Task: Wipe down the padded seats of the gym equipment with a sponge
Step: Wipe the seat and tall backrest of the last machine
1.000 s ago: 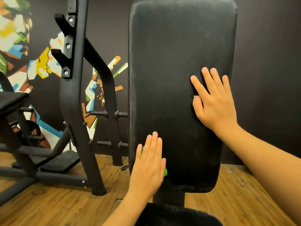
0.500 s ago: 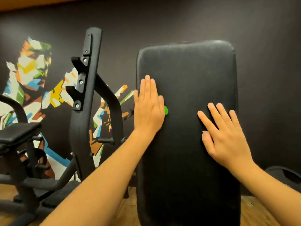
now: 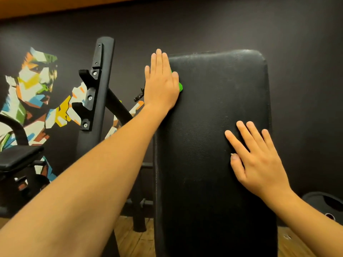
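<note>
Upright black vinyl padded backrest [image 3: 207, 101], firm-looking. Small bright green sponge [image 3: 180, 87] sits at its upper left corner, nearly hidden under the left hand [image 3: 161, 86]; fingers [image 3: 158, 61] straight, pressing flat, curled round nothing. Right hand [image 3: 259, 164] lies flat on the backrest's right middle, fingers spread. Sponge likely soft, light, compressible: drive by palm pressure; may skid on slick vinyl.

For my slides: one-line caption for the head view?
Left hand presses a green sponge to the top left of the black pad; right hand rests flat lower down.
</note>
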Demonstrator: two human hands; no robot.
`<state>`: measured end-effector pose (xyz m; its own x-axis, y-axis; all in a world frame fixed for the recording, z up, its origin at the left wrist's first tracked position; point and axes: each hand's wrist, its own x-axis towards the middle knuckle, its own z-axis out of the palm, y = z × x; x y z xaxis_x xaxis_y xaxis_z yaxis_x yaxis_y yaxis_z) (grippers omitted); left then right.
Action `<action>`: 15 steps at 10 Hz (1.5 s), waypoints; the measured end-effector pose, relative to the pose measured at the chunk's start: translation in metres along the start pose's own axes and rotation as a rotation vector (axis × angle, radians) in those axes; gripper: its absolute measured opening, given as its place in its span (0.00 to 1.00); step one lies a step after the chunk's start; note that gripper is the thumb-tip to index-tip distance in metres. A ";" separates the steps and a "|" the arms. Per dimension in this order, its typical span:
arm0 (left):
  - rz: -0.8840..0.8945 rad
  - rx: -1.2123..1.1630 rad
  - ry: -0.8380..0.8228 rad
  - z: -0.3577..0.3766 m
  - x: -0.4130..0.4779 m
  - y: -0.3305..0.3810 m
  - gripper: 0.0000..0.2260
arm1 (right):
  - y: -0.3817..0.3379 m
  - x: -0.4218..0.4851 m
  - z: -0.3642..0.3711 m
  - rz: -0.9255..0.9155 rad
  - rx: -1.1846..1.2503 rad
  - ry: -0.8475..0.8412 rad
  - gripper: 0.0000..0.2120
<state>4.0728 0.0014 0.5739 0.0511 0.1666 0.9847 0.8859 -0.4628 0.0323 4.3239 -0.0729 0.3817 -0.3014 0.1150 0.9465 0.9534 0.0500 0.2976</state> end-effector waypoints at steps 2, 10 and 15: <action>0.016 -0.084 -0.038 0.000 -0.008 -0.013 0.26 | 0.001 0.000 0.000 -0.009 -0.005 -0.005 0.27; -0.019 -0.016 -0.022 0.009 -0.086 -0.009 0.26 | 0.000 0.000 0.000 -0.005 -0.005 -0.010 0.27; -0.048 -0.039 -0.113 0.013 -0.178 -0.005 0.27 | 0.001 -0.001 0.003 -0.024 -0.004 0.035 0.27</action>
<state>4.0658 -0.0146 0.3960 0.0625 0.2852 0.9564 0.8699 -0.4853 0.0879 4.3251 -0.0705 0.3806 -0.3236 0.0786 0.9429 0.9460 0.0483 0.3207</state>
